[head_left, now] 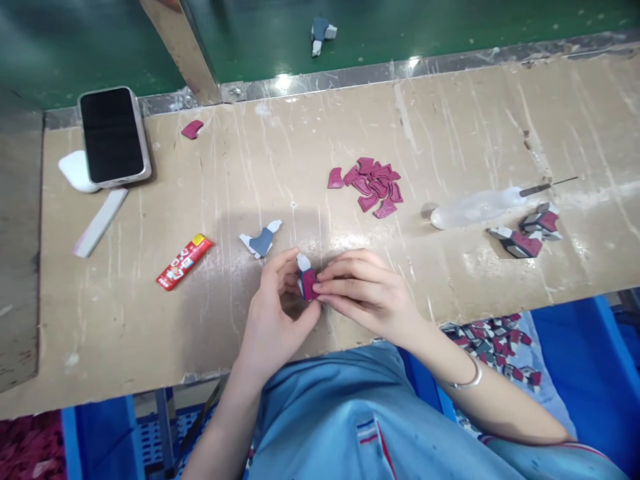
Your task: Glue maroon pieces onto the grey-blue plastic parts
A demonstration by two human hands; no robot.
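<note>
Your left hand (273, 320) pinches a small, angular, plastic-looking part (308, 283) — white-tipped, dark grey-blue, maroon-faced — between thumb and fingers, while your right hand (369, 291), fingertips bunched together, pinches its maroon side, nearer you than the heap of flat maroon pieces (380, 189).

The light was bright.
Glare marked the metal strip (345, 79); a soft shadow lay by the left hand (273, 319).
</note>
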